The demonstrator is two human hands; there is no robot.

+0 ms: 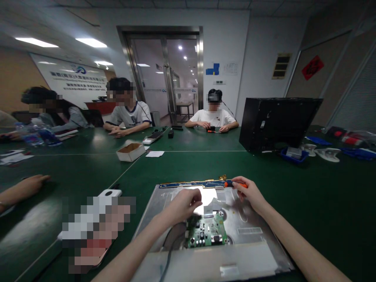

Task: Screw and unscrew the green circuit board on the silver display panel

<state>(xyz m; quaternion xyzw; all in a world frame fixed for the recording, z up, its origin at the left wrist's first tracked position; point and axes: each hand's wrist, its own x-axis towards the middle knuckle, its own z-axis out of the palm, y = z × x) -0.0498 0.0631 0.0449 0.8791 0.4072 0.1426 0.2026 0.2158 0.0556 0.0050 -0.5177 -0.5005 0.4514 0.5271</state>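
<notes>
A flat metal display panel (252,219) lies back side up on the table in front of me. My right hand (248,192) holds a short orange and black screwdriver (228,184) at the panel's far edge, beside a long narrow blue circuit strip (188,184). Over the panel's middle, my left hand (185,203) is closed with its fingers curled; what they hold, if anything, is hidden. Just below that hand, a green circuit board (207,231) is mounted on the panel. A pale flat ribbon (209,210) runs from the board's top edge. Dark cables (170,250) lie at its left.
Two phone-like devices, partly blurred, lie left of the panel, near another person's hand (31,187). Farther off are a small open box (131,152), a black monitor housing (279,121) and a blue tray (293,154). Several people sit around the green table (202,164).
</notes>
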